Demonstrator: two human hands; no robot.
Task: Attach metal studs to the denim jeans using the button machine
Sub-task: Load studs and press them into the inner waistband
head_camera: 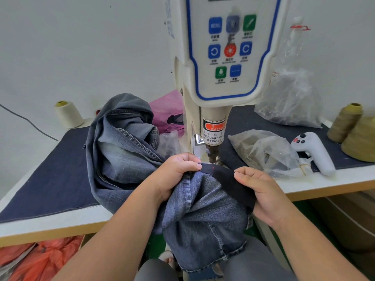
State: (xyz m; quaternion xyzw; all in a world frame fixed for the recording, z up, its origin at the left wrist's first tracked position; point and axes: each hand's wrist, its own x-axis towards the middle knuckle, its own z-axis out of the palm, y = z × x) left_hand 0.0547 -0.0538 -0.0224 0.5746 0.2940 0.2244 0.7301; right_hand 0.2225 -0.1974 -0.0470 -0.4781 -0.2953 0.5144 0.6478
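The white button machine [221,57] stands in the middle, its brass punch head [212,154] just above the fabric. Blue denim jeans [203,216] hang from the table edge down to my lap. A dark waistband strip [227,177] of the jeans lies under the punch, with a red laser dot on it. My left hand [176,175] grips the fabric at the strip's left end. My right hand [257,191] pinches the strip's right side. No loose stud is visible.
A pile of more jeans [121,147] lies on the dark table mat [50,179] at left. Clear plastic bags [267,153] of small parts and a white handheld controller [313,153] sit at right. Thread cones stand at both back corners. Orange bags lie under the table.
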